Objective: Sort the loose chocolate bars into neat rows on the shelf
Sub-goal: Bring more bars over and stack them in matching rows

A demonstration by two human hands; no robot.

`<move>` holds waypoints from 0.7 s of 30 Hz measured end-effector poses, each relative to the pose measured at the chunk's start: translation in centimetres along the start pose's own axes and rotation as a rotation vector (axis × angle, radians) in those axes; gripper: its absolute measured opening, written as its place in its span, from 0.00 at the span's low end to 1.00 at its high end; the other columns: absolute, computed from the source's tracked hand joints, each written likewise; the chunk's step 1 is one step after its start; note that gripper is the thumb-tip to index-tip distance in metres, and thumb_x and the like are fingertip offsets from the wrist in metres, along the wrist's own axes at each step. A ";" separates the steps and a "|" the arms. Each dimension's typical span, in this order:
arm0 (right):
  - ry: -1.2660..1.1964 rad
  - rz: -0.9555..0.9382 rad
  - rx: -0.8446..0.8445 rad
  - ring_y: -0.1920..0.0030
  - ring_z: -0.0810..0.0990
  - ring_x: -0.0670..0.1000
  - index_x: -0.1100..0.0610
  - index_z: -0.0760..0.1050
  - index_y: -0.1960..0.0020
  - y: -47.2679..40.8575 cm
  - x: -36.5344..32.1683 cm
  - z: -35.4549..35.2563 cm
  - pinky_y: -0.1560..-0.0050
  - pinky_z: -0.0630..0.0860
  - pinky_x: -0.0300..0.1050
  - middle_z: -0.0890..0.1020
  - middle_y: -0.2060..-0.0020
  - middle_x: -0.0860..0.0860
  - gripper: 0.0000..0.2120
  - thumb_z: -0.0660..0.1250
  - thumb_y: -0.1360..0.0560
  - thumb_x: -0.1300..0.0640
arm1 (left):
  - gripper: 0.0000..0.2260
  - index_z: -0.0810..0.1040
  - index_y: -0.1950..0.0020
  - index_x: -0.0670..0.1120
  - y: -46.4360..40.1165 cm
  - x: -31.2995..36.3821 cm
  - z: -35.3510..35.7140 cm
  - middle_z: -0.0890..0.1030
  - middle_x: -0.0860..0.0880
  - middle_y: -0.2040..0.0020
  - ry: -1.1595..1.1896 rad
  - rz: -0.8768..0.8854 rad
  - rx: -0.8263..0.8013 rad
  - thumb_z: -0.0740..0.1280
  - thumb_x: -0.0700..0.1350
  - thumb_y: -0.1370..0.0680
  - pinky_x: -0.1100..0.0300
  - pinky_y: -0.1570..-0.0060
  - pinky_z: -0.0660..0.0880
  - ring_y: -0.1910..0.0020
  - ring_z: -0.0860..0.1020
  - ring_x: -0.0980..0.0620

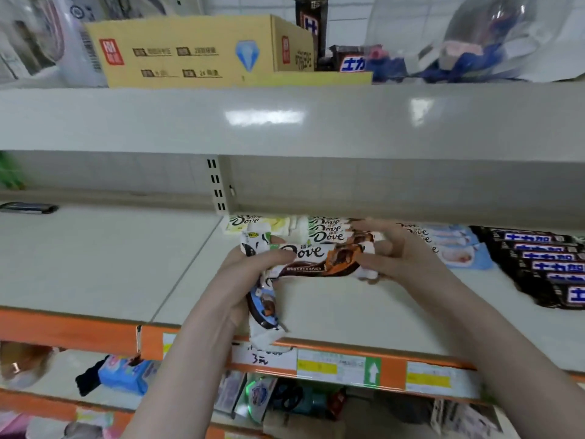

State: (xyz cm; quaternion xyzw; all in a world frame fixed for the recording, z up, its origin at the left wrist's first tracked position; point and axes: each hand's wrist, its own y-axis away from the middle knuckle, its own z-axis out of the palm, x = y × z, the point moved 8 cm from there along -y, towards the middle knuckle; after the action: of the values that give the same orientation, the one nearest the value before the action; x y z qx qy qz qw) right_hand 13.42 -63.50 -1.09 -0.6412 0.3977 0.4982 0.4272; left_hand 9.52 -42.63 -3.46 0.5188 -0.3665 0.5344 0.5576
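Note:
My left hand [243, 274] grips a few Dove bars: an orange-and-white bar [316, 263] held crosswise, and a blue-and-white bar [264, 308] hanging down over the shelf edge. My right hand [402, 255] holds the right end of the orange bar. Behind it a row of orange Dove bars [329, 231] lies on the shelf [348, 312]. A yellow Dove bar [253, 224] lies to the left of that row, light blue Dove bars [456, 245] to the right, and a row of dark bars [544, 264] at the far right.
A cardboard box [196, 52] and more dark bars [351, 63] stand on the shelf above. A dark flat object [28, 207] lies at the far left. The orange shelf edge [316, 359] carries price labels. Packets [126, 373] lie on the shelf below.

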 end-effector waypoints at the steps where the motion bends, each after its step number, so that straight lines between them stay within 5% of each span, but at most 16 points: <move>1: 0.114 -0.028 -0.029 0.73 0.74 0.43 0.52 0.76 0.44 0.5 -0.1 0.2 0.69 0.73 0.33 0.77 0.75 0.45 0.18 0.69 0.30 0.67 | 0.10 0.82 0.53 0.40 -0.1 0.0 0.0 0.85 0.43 0.62 0.002 -0.003 0.001 0.74 0.36 0.34 0.62 0.71 0.76 0.68 0.83 0.47; 6: 0.628 -0.307 -0.029 0.50 0.75 0.38 0.49 0.77 0.43 1.9 -2.1 1.6 0.50 0.68 0.26 0.79 0.50 0.46 0.21 0.75 0.35 0.56 | 0.12 0.81 0.50 0.36 -0.5 -0.9 1.3 0.84 0.39 0.56 -0.015 -0.047 -0.044 0.73 0.36 0.33 0.61 0.69 0.77 0.66 0.82 0.45; 9: 0.852 -0.437 -0.050 0.49 0.77 0.45 0.48 0.75 0.40 2.2 -2.5 2.6 0.47 0.72 0.37 0.81 0.51 0.47 0.24 0.75 0.35 0.52 | 0.12 0.81 0.49 0.37 -0.6 -1.5 2.0 0.81 0.40 0.59 -0.010 -0.085 -0.062 0.72 0.37 0.31 0.63 0.72 0.72 0.73 0.75 0.49; 12: 0.996 -0.561 -0.021 0.53 0.81 0.50 0.53 0.77 0.41 1.9 -2.5 2.8 0.51 0.76 0.44 0.83 0.53 0.50 0.23 0.75 0.35 0.54 | 0.11 0.81 0.49 0.36 -0.7 -2.0 2.3 0.84 0.42 0.60 0.060 -0.113 -0.089 0.72 0.37 0.30 0.61 0.69 0.74 0.69 0.79 0.48; 16: 1.136 -0.641 0.038 0.56 0.83 0.53 0.59 0.80 0.46 0.5 -1.8 2.3 0.54 0.77 0.46 0.84 0.56 0.53 0.21 0.78 0.38 0.58 | 0.01 0.79 0.59 0.39 -1.1 -3.3 1.5 0.80 0.45 0.71 0.250 -0.183 -0.026 0.70 0.37 0.28 0.65 0.75 0.74 0.77 0.76 0.52; 21: 1.184 -0.563 0.016 0.58 0.83 0.55 0.59 0.80 0.48 -2.2 0.3 1.4 0.56 0.78 0.46 0.84 0.59 0.53 0.16 0.75 0.35 0.59 | 0.04 0.76 0.61 0.40 -1.7 -5.0 0.2 0.78 0.44 0.68 0.412 -0.213 0.030 0.67 0.37 0.26 0.65 0.72 0.76 0.74 0.76 0.52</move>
State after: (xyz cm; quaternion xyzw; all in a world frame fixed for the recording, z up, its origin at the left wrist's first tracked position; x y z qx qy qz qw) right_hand 15.12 -61.45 -1.21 -0.8834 0.3865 -0.0730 0.2550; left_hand 10.41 -43.71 -8.58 0.4429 -0.1799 0.5725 0.6661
